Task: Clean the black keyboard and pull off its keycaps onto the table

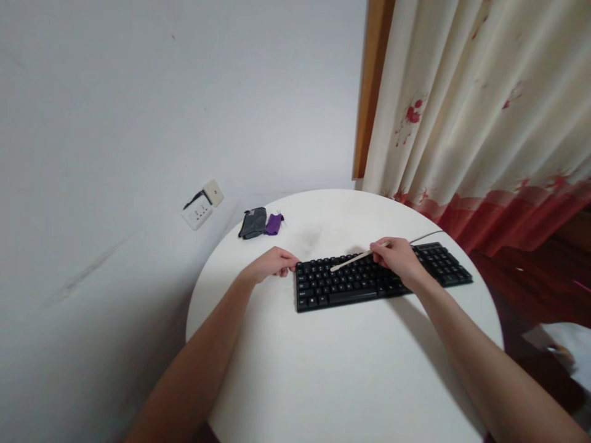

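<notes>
A black keyboard [354,296] lies on the white round table [337,369], its cable running off at the back right. At its upper left corner, my left hand [273,263] is closed, thumb and fingers pinching the edge of the case. My right hand [394,257] is above the keyboard's right-centre keys, fingers closed on a long, pale cotton swab [351,261]. The swab slants down to the left, its slightly thicker tip at the upper left rows of keys. Whether the tip touches the keys is hard to tell.
A folded dark grey cloth [253,223] and a small purple cloth [274,224] lie at the table's back left edge. Wall sockets [197,212] are on the left. A patterned curtain [462,123] hangs at the right, with a white bag-like thing [566,347] below.
</notes>
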Demonstrator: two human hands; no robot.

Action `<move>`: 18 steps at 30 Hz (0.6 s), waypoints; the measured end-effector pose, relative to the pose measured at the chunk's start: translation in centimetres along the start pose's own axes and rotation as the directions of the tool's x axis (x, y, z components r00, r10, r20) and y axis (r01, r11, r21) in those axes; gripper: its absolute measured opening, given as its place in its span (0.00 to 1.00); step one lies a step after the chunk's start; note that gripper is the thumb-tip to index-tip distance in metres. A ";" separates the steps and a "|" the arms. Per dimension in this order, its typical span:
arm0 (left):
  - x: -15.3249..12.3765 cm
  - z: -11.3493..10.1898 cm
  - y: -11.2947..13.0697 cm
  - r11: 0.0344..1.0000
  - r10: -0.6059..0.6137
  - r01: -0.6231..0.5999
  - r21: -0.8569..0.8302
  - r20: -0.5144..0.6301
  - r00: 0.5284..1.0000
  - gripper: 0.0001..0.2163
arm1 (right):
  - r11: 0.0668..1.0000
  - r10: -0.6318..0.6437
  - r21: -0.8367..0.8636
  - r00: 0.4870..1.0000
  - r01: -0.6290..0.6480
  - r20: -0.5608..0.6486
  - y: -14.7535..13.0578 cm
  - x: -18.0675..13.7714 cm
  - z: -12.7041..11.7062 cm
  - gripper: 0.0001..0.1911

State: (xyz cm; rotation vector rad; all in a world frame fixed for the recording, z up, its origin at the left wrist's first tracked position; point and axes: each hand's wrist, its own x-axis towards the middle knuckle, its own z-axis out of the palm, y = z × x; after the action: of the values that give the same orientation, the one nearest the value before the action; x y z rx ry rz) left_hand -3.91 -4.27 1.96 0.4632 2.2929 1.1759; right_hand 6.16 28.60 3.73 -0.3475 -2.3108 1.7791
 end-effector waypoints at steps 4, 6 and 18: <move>0.0 0.1 0.1 1.000 -0.001 0.001 0.010 -0.003 1.000 0.17 | 0.996 -0.014 0.086 1.000 0.016 -0.020 0.0 -0.3 1.2 0.09; 0.0 0.1 0.2 1.000 -0.007 0.007 0.014 -0.003 1.000 0.17 | 0.988 -0.022 0.155 1.000 0.018 0.020 -0.1 -0.6 2.0 0.10; -0.3 0.2 0.7 1.000 -0.002 0.002 0.016 0.005 1.000 0.18 | 0.992 0.054 0.112 0.999 -0.054 0.008 0.0 -0.4 1.6 0.08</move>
State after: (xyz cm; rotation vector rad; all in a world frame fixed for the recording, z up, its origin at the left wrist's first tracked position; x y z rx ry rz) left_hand -3.51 -3.92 2.58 0.4684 2.2996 1.1552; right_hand 6.11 27.02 3.29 -0.3911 -2.2129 1.9276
